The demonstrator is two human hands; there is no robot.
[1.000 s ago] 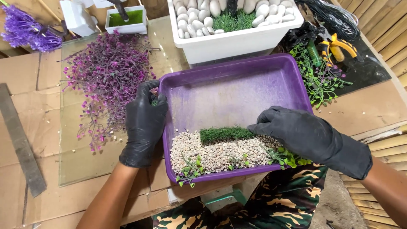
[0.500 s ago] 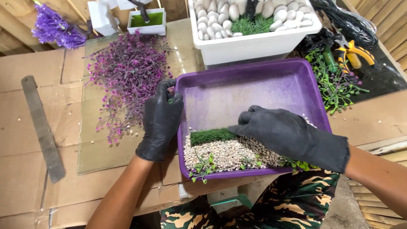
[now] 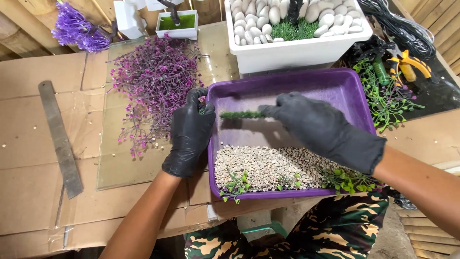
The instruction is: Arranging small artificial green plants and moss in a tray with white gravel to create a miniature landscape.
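A purple plastic tray (image 3: 352, 91) rests in front of me with pale gravel (image 3: 268, 165) heaped along its near side, where small green plastic sprigs (image 3: 347, 178) lie. My right hand (image 3: 318, 127), in a black glove, holds a thin strip of green artificial grass (image 3: 242, 114) edge-on in the air above the tray's bare middle. My left hand (image 3: 190, 132), also gloved in black, grips the tray's left rim.
A pile of purple artificial foliage (image 3: 155, 84) lies on a glass sheet (image 3: 120, 165) to the left. A metal ruler (image 3: 60, 139) lies on the cardboard. Behind the tray stands a white tub (image 3: 297, 52) of white pebbles; yellow-handled pliers (image 3: 409, 64) and green sprigs (image 3: 388, 96) are at right.
My right hand has lifted the green grass strip off the gravel and raised it above the middle of the tray. My left hand stays on the left rim.
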